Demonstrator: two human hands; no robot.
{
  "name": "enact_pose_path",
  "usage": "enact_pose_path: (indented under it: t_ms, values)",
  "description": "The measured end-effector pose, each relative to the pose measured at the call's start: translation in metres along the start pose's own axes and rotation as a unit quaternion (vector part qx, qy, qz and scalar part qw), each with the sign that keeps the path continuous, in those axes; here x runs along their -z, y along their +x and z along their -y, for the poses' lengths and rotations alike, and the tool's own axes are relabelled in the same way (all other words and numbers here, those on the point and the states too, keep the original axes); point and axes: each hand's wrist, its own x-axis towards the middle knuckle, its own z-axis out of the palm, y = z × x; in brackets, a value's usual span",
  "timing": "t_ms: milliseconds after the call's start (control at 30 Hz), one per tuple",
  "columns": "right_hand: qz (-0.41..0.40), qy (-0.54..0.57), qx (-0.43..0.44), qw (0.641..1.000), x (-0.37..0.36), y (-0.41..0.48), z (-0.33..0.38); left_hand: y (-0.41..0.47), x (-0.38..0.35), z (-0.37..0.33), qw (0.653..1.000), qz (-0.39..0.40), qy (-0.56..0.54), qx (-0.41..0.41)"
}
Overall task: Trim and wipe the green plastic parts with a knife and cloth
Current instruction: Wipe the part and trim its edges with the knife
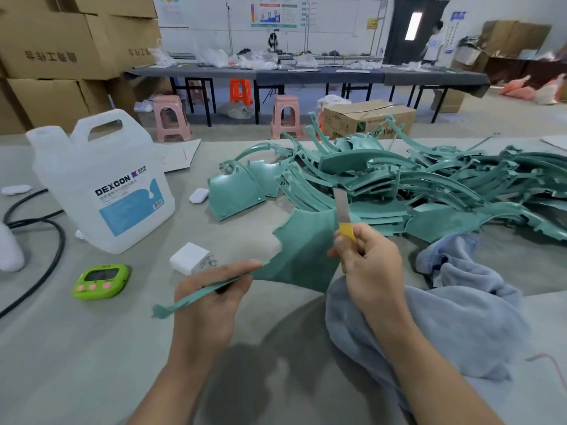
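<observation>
Above the table (92, 363), knife (342, 207) perhaps touches the held green part (303, 250)

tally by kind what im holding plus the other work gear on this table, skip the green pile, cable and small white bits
flat green plastic part, in left hand: 1
yellow-handled knife, in right hand: 1
bunched light blue cloth: 1
white translucent plastic jug: 1
lime green digital timer: 1
total: 5
</observation>
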Motion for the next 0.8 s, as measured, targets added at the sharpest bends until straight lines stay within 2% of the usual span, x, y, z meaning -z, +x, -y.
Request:
enact_pose_path:
  t_ms: [133,200,433,533,633,733,800]
  values:
    - [0.046,-0.013,-0.003,0.999,-0.004,-0.004,-0.001,0.004,-0.003,0.007,0.990,0.020,-0.121,0.071]
    - [0.053,-0.031,0.002,0.998,-0.005,-0.006,0.000,0.005,-0.003,0.009,0.987,0.035,-0.137,0.078]
    - [0.042,0.008,0.043,0.998,-0.005,-0.017,0.012,-0.002,0.000,0.008,0.995,0.059,-0.041,-0.073]
    - [0.043,0.026,0.041,0.998,-0.003,-0.016,0.014,-0.006,0.001,0.007,0.992,0.055,-0.018,-0.111]
    - [0.012,-0.038,0.040,0.998,0.006,-0.008,0.012,-0.005,0.003,0.006,0.991,0.033,-0.004,-0.129]
    - [-0.042,-0.123,-0.014,0.991,0.018,0.003,0.005,-0.004,0.004,0.004,0.990,0.025,0.009,-0.139]
    - [-0.086,-0.138,-0.053,0.985,0.024,0.007,0.002,-0.004,0.004,0.004,0.990,0.028,0.023,-0.138]
